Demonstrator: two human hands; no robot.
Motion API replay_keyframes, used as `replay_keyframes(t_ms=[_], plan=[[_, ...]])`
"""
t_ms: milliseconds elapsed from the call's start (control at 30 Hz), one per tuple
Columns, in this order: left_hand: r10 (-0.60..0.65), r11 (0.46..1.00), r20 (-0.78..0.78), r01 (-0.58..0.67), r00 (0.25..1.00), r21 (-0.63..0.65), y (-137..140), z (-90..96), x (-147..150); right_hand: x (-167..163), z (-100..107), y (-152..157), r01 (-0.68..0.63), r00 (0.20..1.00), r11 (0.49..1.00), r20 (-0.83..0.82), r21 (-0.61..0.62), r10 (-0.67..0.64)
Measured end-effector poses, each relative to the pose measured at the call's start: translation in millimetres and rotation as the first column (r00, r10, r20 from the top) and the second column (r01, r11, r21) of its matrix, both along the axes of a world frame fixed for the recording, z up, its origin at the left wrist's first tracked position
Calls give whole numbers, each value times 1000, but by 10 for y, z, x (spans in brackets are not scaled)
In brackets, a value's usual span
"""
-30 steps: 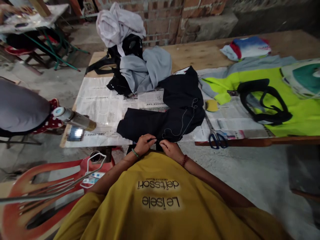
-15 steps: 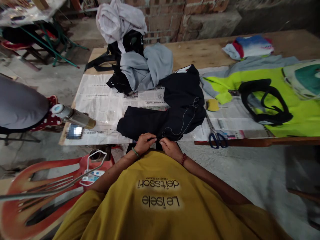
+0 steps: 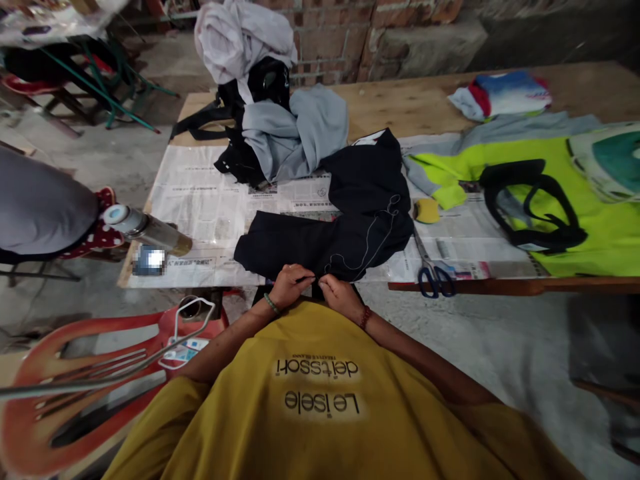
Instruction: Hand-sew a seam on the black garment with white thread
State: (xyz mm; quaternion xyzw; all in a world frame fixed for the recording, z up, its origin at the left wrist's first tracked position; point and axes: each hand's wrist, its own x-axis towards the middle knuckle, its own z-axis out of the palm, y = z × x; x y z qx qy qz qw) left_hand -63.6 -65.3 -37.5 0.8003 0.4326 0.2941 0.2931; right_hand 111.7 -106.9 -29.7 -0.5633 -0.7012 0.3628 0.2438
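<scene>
A dark navy garment (image 3: pixel 320 237) lies bent over the newspaper at the table's front edge. My left hand (image 3: pixel 290 285) pinches its near edge, wrist ringed by a green bracelet. Close beside it, my right hand (image 3: pixel 341 295), with a red bead bracelet, has thumb and forefinger pressed together at the same edge. Whether a needle is between those fingertips is too small to make out. A loose pale thread (image 3: pixel 373 250) curls across the dark cloth, running near my right hand.
Blue-handled scissors (image 3: pixel 436 280) overhang the front edge, near a yellow sponge-like block (image 3: pixel 427 211). A neon-yellow garment (image 3: pixel 600 233) bears an iron (image 3: pixel 607 160) at right. Grey cloth (image 3: pixel 300 133) is heaped behind. A bottle (image 3: pixel 150 231) lies at left, above a red plastic chair (image 3: pixel 30 340).
Both hands stay at the garment's near edge, with only a slight shift of the fingers. The view has moved very slightly; the garment and thread lie as before.
</scene>
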Motion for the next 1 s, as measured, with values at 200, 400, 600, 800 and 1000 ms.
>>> replay_keyframes(t_ms=[200, 400, 600, 800, 1000], plan=[[-71, 993, -140, 84, 988, 88, -12, 46, -7, -30, -44, 27, 11, 1000, 1000, 12, 13, -11], [30, 998, -123, -23, 992, 60, -35, 33, 23, -44, -7, 39, 64, 995, 996, -70, -57, -68], [99, 995, -67, -98, 993, 14, -25, -6, 14, -30, 30, 12, 90, 991, 991, -90, -102, -99], [8, 999, -145, -1, 989, 45, -33, -7, 26, -78, 73, 48, 149, 976, 975, -136, -162, -172], [132, 990, -107, -126, 985, 59, -29, 14, 22, -21, 65, 42, -49, 999, 999, -12, 9, 49]])
